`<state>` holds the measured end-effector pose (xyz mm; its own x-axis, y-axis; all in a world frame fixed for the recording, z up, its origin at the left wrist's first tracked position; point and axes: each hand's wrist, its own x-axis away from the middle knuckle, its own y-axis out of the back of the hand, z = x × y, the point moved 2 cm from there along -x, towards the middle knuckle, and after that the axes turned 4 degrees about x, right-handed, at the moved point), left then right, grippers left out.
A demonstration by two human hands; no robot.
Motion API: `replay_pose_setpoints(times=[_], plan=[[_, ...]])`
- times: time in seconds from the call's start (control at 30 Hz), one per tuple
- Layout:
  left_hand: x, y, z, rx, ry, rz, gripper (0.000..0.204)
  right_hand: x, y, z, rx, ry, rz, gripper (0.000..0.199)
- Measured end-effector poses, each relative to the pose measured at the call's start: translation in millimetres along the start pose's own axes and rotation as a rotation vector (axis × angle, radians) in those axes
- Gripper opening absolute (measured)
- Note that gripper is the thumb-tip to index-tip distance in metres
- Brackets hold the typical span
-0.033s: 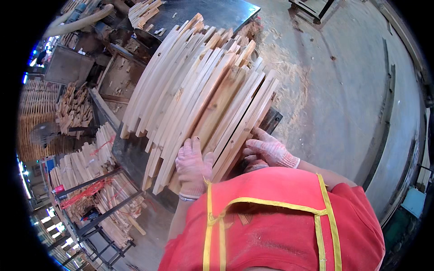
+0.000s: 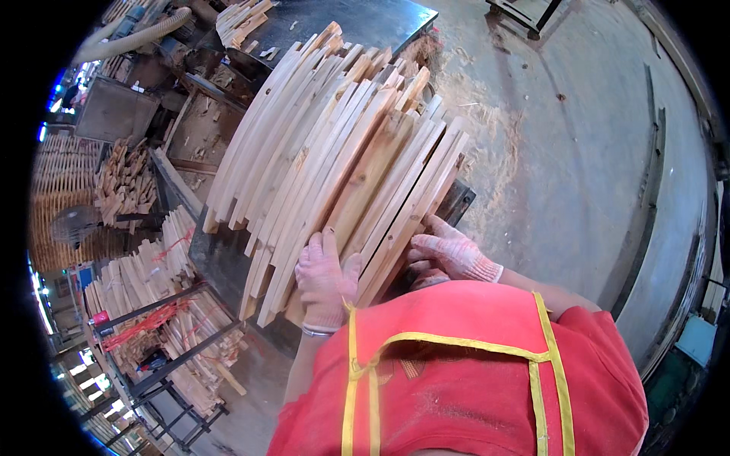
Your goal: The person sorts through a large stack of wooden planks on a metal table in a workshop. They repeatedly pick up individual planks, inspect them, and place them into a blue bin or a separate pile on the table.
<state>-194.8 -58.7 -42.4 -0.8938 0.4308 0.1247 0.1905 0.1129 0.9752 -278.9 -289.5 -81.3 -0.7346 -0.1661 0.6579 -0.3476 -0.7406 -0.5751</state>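
A wide row of pale wooden strips (image 2: pixel 334 137) lies side by side in front of me, with uneven ends. On the near ends rests my left hand (image 2: pixel 327 277), in a pale work glove, its fingers stretched along the wood and the thumb apart. My right hand (image 2: pixel 452 254), gloved too, is against the outer side of the rightmost strip (image 2: pixel 407 224). Its fingers are curled, and their tips are partly hidden by shadow and my apron (image 2: pixel 449 319), so what they hold does not show. One yellowish strip (image 2: pixel 374 178) in the row is broader than its neighbours.
A dark metal tabletop (image 2: pixel 357 19) shows beyond the row. At the left a metal rack (image 2: pixel 186 357) holds more strips with red ties, and a fan (image 2: pixel 72 226) stands behind it. Sawdust (image 2: pixel 494 152) lies on the grey floor (image 2: pixel 578 167) at the right.
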Motion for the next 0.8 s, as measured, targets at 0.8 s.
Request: replay_pose_setpoints(times=[0.8], plan=[[-3.0, 6.7, -45.9, -0.058, 0.11, 0.14, 0.122, -10.0, 6.0, 0.7, -0.247, -0.032, 0.154, 0.052]])
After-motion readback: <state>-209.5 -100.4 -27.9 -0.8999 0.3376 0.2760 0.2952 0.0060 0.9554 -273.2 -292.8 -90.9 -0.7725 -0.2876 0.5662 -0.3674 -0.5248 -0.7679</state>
